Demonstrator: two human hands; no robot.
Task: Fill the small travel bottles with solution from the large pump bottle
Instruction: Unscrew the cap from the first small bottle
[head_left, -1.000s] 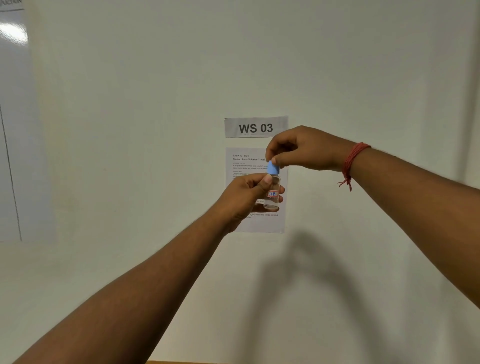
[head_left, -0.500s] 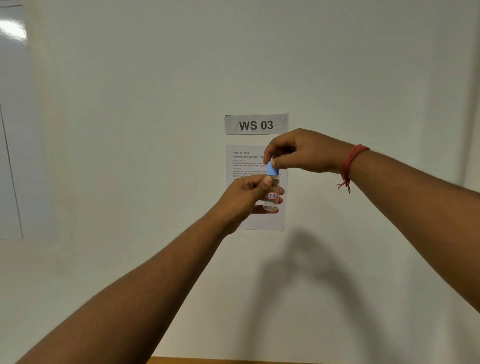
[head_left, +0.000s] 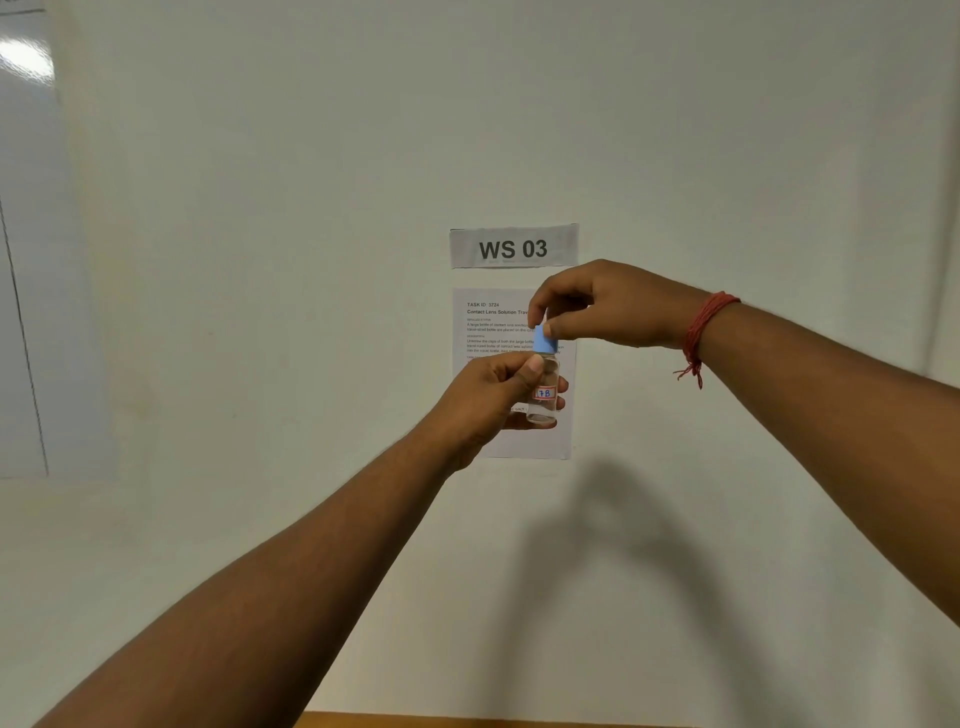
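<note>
Small clear bottle (head_left: 544, 387) upright, gripped in left hand (head_left: 493, 395) — blue cap (head_left: 545, 340) pinched by right hand (head_left: 608, 306) fingertips.

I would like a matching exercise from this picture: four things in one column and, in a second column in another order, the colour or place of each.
Things:
1. cap
2. small bottle
3. wrist thread
4. WS 03 sign

Descriptions:
A. red, on the right arm
B. on the wall, above the printed sheet
C. blue, pinched by the right hand
D. clear, held by the left hand

Pairs: 1-C, 2-D, 3-A, 4-B
</note>
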